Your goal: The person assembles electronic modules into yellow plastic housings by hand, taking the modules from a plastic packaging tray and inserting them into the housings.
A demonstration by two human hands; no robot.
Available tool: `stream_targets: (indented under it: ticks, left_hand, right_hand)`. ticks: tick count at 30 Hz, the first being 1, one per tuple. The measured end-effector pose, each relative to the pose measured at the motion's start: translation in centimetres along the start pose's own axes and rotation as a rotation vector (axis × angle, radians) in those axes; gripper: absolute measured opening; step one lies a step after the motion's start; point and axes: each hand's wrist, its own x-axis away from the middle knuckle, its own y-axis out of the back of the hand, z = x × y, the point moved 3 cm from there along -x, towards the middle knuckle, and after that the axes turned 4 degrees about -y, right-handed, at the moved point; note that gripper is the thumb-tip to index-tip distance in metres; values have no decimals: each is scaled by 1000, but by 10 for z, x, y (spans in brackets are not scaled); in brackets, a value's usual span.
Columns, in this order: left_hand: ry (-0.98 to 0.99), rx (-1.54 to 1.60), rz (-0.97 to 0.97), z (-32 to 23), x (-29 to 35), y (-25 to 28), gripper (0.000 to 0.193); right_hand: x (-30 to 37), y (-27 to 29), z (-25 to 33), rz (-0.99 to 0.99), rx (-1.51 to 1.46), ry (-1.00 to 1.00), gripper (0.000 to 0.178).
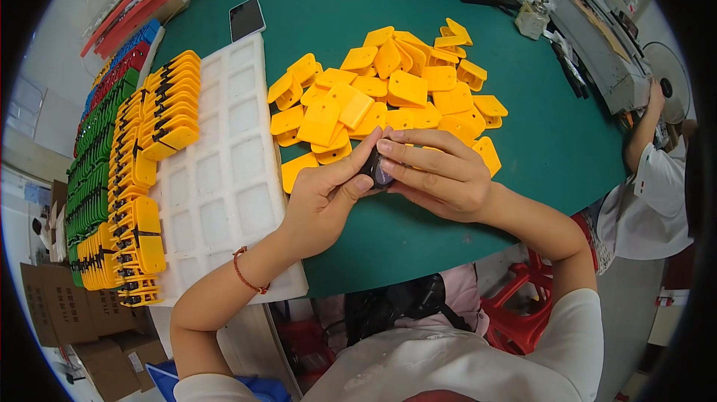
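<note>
Held between my two hands over the green table is a small dark, rounded object (381, 171), black with a greyish face; its exact kind is partly hidden by fingers. My left hand (325, 200) pinches its left side with thumb and index finger. From the right, my right hand (452, 178) closes its fingers over the top and other side. Just beyond the hands lies a loose pile of yellow folded plastic pieces (408, 88) with small holes. Some of the nearest pieces are partly covered by my fingers.
Left of my hands, a white compartment tray (291, 279) bears rows of yellow pieces with black bands (172, 107). Green pieces (89, 178) stack beyond. A phone (246, 20) lies at the back, a glass bottle (532, 18) back right. Another person's arm (646, 126) is at right.
</note>
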Motion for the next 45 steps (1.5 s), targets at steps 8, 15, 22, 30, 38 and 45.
stream_targets:
  ticks: [8, 15, 22, 30, 38, 45]
  left_hand:
    - [13, 254, -89, 4, 0, -5, 45]
    - [-205, 74, -133, 2, -2, -10, 25]
    - [-449, -419, -93, -10, -2, -8, 26]
    - [-539, -532, -87, -20, -1, -13, 29]
    - [-581, -540, -57, -20, 1, -13, 34]
    - [-522, -536, -10, -20, -3, -8, 33]
  right_hand:
    - [-2, -2, -1, 32, -95, -66, 47]
    - [3, -1, -4, -107, -144, -269, 44]
    - [3, 0, 1, -67, -148, -114, 31]
    - [4, -2, 6, -81, -187, -33, 23]
    - [6, -3, 9, -110, -227, 11, 20]
    - [6, 0, 3, -108, -264, -92, 21]
